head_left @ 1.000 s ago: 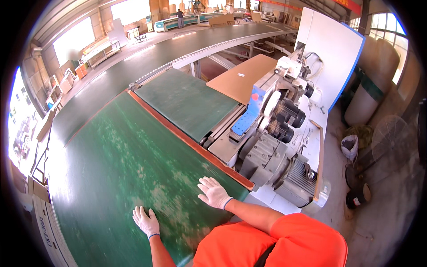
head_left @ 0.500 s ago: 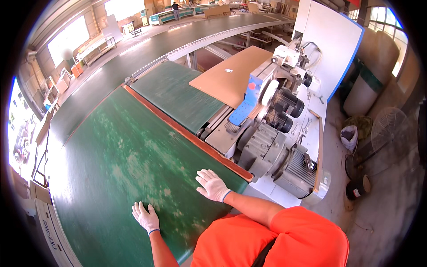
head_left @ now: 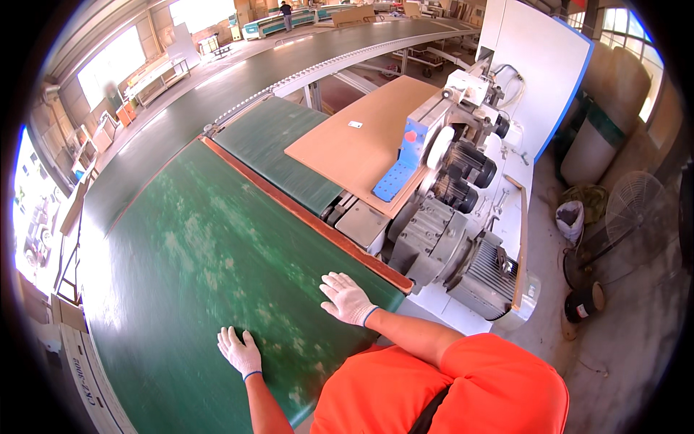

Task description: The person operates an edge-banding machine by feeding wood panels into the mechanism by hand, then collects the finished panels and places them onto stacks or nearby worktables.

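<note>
My left hand (head_left: 240, 351), in a white knit glove, lies with fingers stretched on the green conveyor belt (head_left: 181, 267) and holds nothing. Further right, my right hand (head_left: 347, 299), gloved the same way, rests palm down near the belt's right side, fingers out and nothing in them. Beyond the reddish-brown edge strip (head_left: 303, 213), a brown board (head_left: 361, 137) with a small white label (head_left: 355, 124) lies partly on a second green belt (head_left: 275, 137). Its right side runs under the blue guard (head_left: 400, 177) of the machine.
Grey motors (head_left: 481, 271) and a gearbox (head_left: 426, 231) stand just right of my right arm. A white machine housing (head_left: 535, 65) rises behind them. A standing fan (head_left: 636, 210) is at the right. Far back, a person (head_left: 286, 14) stands by a long machine.
The brown board has slid toward me and a little left, past the blue guard. The worn patches on the near belt have shifted. My hands have hardly moved.
</note>
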Tool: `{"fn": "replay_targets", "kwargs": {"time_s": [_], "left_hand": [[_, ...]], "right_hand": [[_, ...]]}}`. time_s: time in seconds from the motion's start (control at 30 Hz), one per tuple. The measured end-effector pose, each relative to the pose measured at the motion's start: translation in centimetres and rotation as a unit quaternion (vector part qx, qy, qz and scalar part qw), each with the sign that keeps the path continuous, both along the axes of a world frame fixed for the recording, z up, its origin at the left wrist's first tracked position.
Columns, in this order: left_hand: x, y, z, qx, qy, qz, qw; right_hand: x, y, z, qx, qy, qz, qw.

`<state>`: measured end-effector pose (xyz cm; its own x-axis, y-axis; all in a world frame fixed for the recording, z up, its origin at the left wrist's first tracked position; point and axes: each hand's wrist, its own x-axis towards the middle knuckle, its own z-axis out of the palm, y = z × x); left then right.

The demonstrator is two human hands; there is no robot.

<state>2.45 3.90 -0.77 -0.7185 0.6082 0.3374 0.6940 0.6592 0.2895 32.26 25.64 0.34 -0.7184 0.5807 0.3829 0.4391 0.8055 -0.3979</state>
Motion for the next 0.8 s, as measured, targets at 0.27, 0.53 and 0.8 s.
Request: {"fn": "replay_targets", "kwargs": {"time_s": [0.27,0.53,0.8], "left_hand": [[0.1,0.0,0.0,0.001,-0.006,0.001,1.0],[0.1,-0.2,-0.3,0.003,0.0,-0.003,1.0],[0.3,-0.1,-0.2,0.013,-0.001,-0.007,1.0]], "right_hand": [[0.0,0.0,-0.2,0.002,-0.001,-0.001,1.0],[0.0,-0.2,0.1,0.004,-0.003,0.002,1.0],[0.9,-0.8,1.1,0.026,0.035,0.045,0.998]]}}
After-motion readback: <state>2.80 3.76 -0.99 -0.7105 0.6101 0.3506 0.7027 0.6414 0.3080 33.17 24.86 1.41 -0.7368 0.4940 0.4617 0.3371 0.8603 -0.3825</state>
